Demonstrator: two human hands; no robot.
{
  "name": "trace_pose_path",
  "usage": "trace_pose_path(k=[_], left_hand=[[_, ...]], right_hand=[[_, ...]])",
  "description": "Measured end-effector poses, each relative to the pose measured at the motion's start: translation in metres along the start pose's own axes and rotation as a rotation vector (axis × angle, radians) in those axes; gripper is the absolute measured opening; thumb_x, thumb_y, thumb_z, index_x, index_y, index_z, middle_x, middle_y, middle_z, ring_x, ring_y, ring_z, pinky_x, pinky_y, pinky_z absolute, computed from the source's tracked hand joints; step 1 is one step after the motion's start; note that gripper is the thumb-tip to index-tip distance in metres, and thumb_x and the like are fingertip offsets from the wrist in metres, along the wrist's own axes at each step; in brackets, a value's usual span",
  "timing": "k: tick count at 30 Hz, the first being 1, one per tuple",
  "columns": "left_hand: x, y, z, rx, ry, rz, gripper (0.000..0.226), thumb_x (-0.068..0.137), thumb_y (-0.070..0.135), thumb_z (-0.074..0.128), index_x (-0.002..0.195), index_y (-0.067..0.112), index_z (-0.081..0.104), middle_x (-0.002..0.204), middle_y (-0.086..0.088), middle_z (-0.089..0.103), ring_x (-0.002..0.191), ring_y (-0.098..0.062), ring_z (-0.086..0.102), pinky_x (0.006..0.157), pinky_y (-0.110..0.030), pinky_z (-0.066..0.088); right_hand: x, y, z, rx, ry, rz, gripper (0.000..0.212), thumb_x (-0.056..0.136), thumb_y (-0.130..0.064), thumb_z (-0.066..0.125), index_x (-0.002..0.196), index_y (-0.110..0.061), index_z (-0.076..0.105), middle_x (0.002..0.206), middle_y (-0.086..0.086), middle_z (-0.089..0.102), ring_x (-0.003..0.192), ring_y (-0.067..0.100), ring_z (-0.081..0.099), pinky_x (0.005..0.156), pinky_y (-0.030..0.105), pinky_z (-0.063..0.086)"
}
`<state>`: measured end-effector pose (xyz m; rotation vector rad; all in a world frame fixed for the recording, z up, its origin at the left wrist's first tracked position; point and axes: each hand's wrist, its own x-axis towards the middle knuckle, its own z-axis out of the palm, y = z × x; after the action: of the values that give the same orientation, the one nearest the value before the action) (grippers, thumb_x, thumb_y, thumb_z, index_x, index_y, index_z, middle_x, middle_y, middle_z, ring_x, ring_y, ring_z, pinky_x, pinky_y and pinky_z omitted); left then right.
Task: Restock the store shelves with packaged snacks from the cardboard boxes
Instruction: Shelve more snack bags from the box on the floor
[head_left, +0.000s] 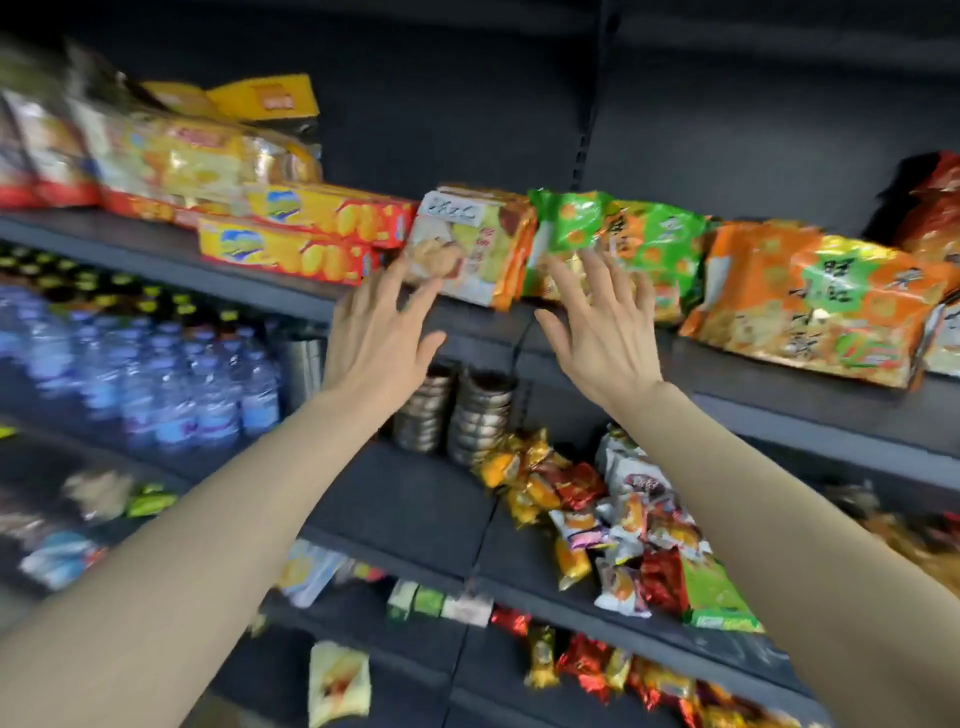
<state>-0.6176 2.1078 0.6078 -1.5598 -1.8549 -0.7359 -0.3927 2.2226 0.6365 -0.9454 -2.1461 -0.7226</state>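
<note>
On the dark upper shelf (270, 283) lie a white and orange biscuit pack (478, 244) and, to its right, a green snack bag (623, 234). My left hand (376, 338) reaches up with fingers spread, its fingertips at the lower left corner of the biscuit pack. Beside it, my right hand (605, 325) is spread flat, fingertips at the green bag's lower edge. Neither hand holds anything. A large orange bag (826, 306) lies further right. No cardboard box is in view.
Yellow and red cracker boxes (306, 239) and more packs are stacked at the upper left. Water bottles (171, 379) and stacked tins (457, 415) stand on the shelf below. Several small snack packets (613, 519) are piled at lower right.
</note>
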Motion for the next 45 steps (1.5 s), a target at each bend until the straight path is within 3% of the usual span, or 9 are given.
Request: trace_pose_path(k=[11, 15, 19, 27, 30, 35, 38, 41, 45], left_hand=[[-0.227, -0.209, -0.048, 0.165, -0.184, -0.342, 0.055, 0.088, 0.034, 0.066, 0.139, 0.02, 0.05, 0.144, -0.014, 0.045, 0.126, -0.039, 0.047, 0.093, -0.053, 0.044], [-0.32, -0.268, -0.049, 0.145, -0.197, -0.51, 0.052, 0.085, 0.034, 0.06, 0.135, 0.021, 0.05, 0.139, -0.013, 0.051, 0.122, -0.039, 0.051, 0.095, -0.053, 0.046], [-0.426, -0.306, -0.041, 0.161, -0.299, -0.745, 0.05, 0.088, 0.035, 0.059, 0.135, 0.019, 0.053, 0.136, -0.011, 0.054, 0.118, -0.038, 0.053, 0.093, -0.049, 0.045], [-0.632, -0.309, -0.008, 0.183, -0.48, -1.231, 0.043, 0.094, 0.03, 0.063, 0.133, 0.014, 0.056, 0.137, -0.014, 0.054, 0.119, -0.039, 0.053, 0.093, -0.052, 0.048], [-0.701, -0.295, 0.021, 0.144, -0.564, -1.329, 0.045, 0.093, 0.029, 0.064, 0.136, 0.018, 0.054, 0.138, -0.012, 0.054, 0.121, -0.036, 0.054, 0.091, -0.05, 0.051], [-0.795, -0.27, 0.086, 0.078, -0.688, -1.49, 0.049, 0.088, 0.027, 0.07, 0.134, 0.016, 0.057, 0.136, -0.01, 0.056, 0.122, -0.034, 0.055, 0.093, -0.047, 0.051], [-0.836, -0.265, 0.119, 0.066, -0.742, -1.549, 0.053, 0.089, 0.03, 0.07, 0.137, 0.018, 0.054, 0.138, -0.008, 0.054, 0.126, -0.032, 0.052, 0.095, -0.046, 0.052], [-0.871, -0.272, 0.147, 0.07, -0.772, -1.622, 0.056, 0.089, 0.031, 0.07, 0.141, 0.019, 0.05, 0.142, -0.008, 0.051, 0.132, -0.03, 0.047, 0.098, -0.045, 0.051], [-0.917, -0.292, 0.175, 0.089, -0.785, -1.686, 0.064, 0.09, 0.031, 0.071, 0.146, 0.019, 0.043, 0.145, -0.009, 0.048, 0.133, -0.032, 0.046, 0.097, -0.047, 0.052]], right_hand=[[-0.061, -0.301, 0.062, 0.34, -0.106, -0.242, 0.05, 0.102, -0.041, 0.043, 0.146, -0.017, 0.047, 0.141, 0.018, 0.051, 0.131, 0.038, 0.047, 0.104, 0.056, 0.036], [-0.107, -0.391, 0.098, 0.454, -0.214, -0.347, 0.051, 0.106, -0.042, 0.037, 0.148, -0.016, 0.045, 0.143, 0.019, 0.05, 0.127, 0.038, 0.05, 0.103, 0.054, 0.038], [-0.16, -0.467, 0.142, 0.552, -0.345, -0.476, 0.055, 0.104, -0.042, 0.042, 0.154, -0.018, 0.038, 0.148, 0.019, 0.046, 0.12, 0.04, 0.055, 0.098, 0.051, 0.044], [-0.282, -0.59, 0.236, 0.753, -0.712, -0.654, 0.056, 0.103, -0.043, 0.04, 0.154, -0.019, 0.034, 0.15, 0.017, 0.043, 0.13, 0.036, 0.048, 0.104, 0.049, 0.043], [-0.341, -0.62, 0.275, 0.803, -0.855, -0.674, 0.058, 0.102, -0.042, 0.041, 0.154, -0.019, 0.032, 0.151, 0.015, 0.043, 0.137, 0.035, 0.045, 0.107, 0.05, 0.043], [-0.442, -0.652, 0.344, 0.731, -1.073, -0.78, 0.074, 0.095, -0.034, 0.064, 0.157, -0.021, 0.026, 0.151, 0.013, 0.043, 0.136, 0.031, 0.045, 0.107, 0.048, 0.046], [-0.49, -0.669, 0.376, 0.678, -1.2, -0.819, 0.077, 0.094, -0.034, 0.065, 0.157, -0.024, 0.022, 0.154, 0.012, 0.039, 0.138, 0.031, 0.042, 0.106, 0.049, 0.046], [-0.528, -0.693, 0.4, 0.661, -1.253, -0.872, 0.076, 0.094, -0.032, 0.066, 0.156, -0.024, 0.023, 0.153, 0.011, 0.037, 0.136, 0.03, 0.044, 0.102, 0.047, 0.049], [-0.566, -0.734, 0.425, 0.646, -1.282, -0.957, 0.077, 0.097, -0.036, 0.062, 0.158, -0.028, 0.016, 0.159, 0.012, 0.029, 0.144, 0.031, 0.034, 0.111, 0.046, 0.04]])
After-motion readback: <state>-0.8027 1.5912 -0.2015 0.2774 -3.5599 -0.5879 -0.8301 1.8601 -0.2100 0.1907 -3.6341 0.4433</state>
